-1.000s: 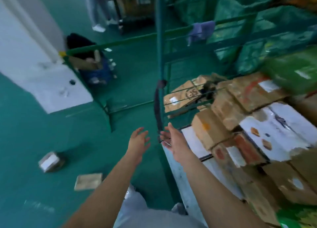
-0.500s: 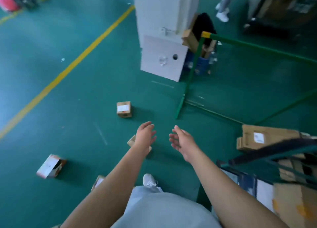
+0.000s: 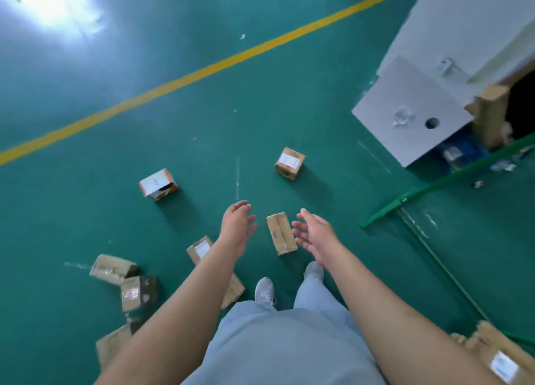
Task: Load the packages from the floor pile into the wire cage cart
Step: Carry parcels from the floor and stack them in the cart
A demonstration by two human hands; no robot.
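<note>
She has turned away from the cart, so scattered parcels fill the floor: crumpled boxes (image 3: 113,269) at the left, an orange-and-white box (image 3: 158,184), then her left hand (image 3: 236,225) and right hand (image 3: 316,234), both empty with fingers spread, either side of a taped parcel (image 3: 281,233), likely next; only a green rail (image 3: 445,179) shows at the right

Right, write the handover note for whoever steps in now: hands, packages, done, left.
Left hand and right hand: both open and empty, held out above the taped brown package lying between them by the feet.
Other packages on the green floor: the white-and-orange box, the labelled cube box, and a cluster of brown boxes to the left.
Only a green cart rail shows at right.
Done: nothing in hand.
Left: pick up all of these and load them.
</note>
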